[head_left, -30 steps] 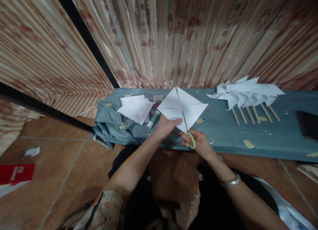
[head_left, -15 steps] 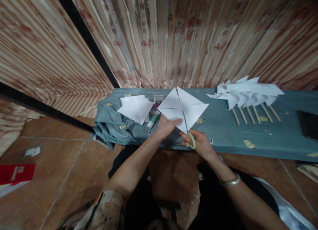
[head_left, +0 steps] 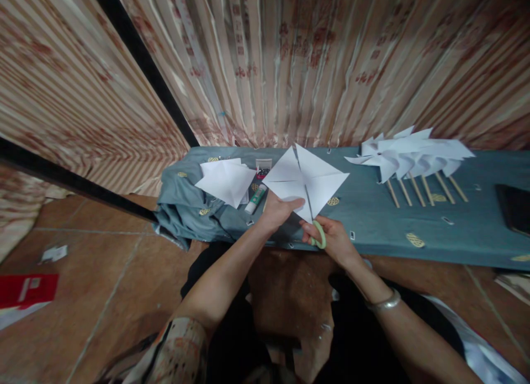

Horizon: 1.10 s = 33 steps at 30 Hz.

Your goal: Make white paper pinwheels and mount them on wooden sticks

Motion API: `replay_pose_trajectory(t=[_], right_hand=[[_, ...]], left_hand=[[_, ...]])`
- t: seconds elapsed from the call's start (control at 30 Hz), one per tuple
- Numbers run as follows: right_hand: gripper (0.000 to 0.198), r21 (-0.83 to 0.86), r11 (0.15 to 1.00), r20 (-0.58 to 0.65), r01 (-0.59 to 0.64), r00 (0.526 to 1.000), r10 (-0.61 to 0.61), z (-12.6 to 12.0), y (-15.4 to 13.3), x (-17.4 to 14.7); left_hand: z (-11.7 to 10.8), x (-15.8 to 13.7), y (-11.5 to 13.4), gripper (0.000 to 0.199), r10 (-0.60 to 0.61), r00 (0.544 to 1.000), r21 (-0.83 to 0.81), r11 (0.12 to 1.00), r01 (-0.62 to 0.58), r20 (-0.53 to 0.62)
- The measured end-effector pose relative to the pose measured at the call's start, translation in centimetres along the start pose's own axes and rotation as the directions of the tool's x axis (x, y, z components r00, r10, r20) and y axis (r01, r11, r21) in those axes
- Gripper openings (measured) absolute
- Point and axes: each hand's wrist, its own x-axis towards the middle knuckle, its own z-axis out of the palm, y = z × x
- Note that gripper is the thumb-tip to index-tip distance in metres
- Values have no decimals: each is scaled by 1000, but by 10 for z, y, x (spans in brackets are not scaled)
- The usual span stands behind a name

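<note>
Though close, left hand (head_left: pixel 278 210) beyond right hand (head_left: pixel 334 237)

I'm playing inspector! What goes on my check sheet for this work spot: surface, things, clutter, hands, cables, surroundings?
Surface: blue-green patterned cloth, wrinkled at the left end.
Job's things: slit square white paper; scissors with pale-green plastic handles; folded white paper pinwheels on thin wooden sticks.
Clutter: loose white paper pile; green-and-white tube.
Hands: left hand holds the square; right hand holds the scissors.
Cables: nothing seen.
Surroundings: striped floral fabric curtain; straight black pole; brown tiled floor.
</note>
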Motion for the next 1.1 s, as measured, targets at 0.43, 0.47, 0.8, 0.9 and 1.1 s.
replay_pose_trajectory(t=[0.43,0.47,0.8,0.9,1.1], right_hand=[[56,12,1000,27,-12,1000,12,-1,1,0],[57,10,1000,42,-8,999,8,-2,3,0],[61,-76,986,185,-148,970,159,-51,15,-8],[65,-210,967,80,-145,983,165,-79,18,-11],[52,-862,446,-335,-240,930,-148,-121,26,-12]], left_hand=[[-1,2,-3,39,7,1000,2,1000,-7,0],[-1,3,-4,39,13,1000,-3,1000,-13,2],[1,22,-16,34,32,994,-10,999,-34,-100],[2,27,-23,34,32,994,3,999,-32,-105],[14,28,-42,33,-40,997,-7,999,40,-67]])
